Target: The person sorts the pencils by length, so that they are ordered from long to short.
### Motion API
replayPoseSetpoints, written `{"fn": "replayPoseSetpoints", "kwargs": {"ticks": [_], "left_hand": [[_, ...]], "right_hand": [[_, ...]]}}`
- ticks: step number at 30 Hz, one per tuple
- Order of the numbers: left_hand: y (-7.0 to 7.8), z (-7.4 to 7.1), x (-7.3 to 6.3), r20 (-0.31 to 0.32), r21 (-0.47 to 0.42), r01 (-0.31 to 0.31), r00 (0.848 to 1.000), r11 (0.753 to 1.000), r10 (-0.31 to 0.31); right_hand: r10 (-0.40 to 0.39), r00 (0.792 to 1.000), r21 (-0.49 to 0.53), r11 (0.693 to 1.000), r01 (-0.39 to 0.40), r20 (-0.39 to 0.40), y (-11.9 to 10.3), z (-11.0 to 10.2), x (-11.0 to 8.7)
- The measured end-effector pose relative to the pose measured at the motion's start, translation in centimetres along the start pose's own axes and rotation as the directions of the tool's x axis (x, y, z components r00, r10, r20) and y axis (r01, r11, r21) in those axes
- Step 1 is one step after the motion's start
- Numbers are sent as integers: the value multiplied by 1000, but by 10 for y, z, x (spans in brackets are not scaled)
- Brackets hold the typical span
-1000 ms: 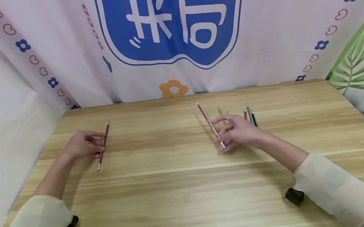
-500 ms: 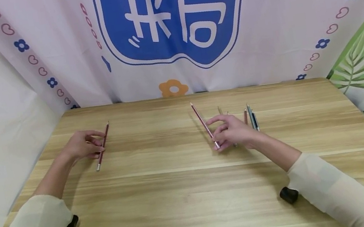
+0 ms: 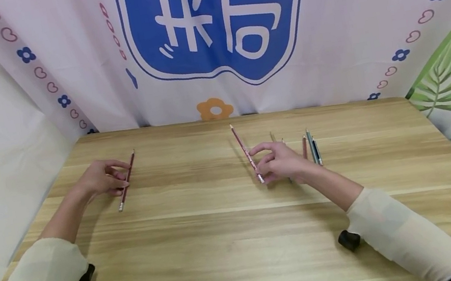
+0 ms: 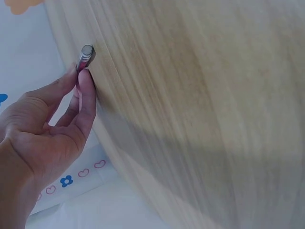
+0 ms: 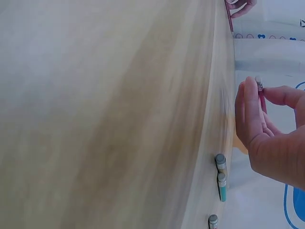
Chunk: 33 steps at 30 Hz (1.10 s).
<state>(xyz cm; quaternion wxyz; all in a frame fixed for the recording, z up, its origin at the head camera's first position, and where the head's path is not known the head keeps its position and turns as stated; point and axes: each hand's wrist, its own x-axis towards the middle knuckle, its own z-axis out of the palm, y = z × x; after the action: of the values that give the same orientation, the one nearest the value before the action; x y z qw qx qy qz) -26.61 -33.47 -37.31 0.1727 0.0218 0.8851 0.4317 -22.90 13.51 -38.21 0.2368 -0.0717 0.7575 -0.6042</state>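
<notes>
Left hand (image 3: 104, 177): thumb and fingers pinched on maroon pencil (image 3: 125, 192), nearly no gap beyond the barrel. Eraser end sticks out past the fingertips toward the person, point aims at the backdrop (image 3: 174, 102).

Right hand (image 3: 279, 159): pinching red patterned pencil (image 3: 245, 151) close to its eraser, thumb one side, fingers the other. Most of the barrel runs ahead of the grip, point away from the person, leaning left. Can't tell if either pencil touches the wooden table (image 3: 207, 243).

Loose on the table, just right of the right hand: reddish-brown pencil (image 3: 305, 147), teal pencil (image 3: 310, 143), dark pencil (image 3: 316, 150), side by side. Yellowish pencil (image 3: 272, 137) partly hidden behind that hand.
</notes>
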Motion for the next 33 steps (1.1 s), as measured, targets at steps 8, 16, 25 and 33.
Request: {"fn": "replayPoseSetpoints", "kwargs": {"ticks": [8,16,25,33], "left_hand": [[-2,0,3,9,-20,6,1000,1000,-6],[-3,-1,5,17,-29,13,1000,999,-13],[-3,-2,3,16,-28,25,1000,999,-25],[-2,-2,4,25,-26,37,999,999,-37]], "right_hand": [[9,1000,49,999,-9,5,-2,8,5],[19,1000,91,996,-20,12,-8,18,13],[11,999,110,994,-15,35,-13,33,24],[26,998,117,993,-31,52,-20,45,32]]}}
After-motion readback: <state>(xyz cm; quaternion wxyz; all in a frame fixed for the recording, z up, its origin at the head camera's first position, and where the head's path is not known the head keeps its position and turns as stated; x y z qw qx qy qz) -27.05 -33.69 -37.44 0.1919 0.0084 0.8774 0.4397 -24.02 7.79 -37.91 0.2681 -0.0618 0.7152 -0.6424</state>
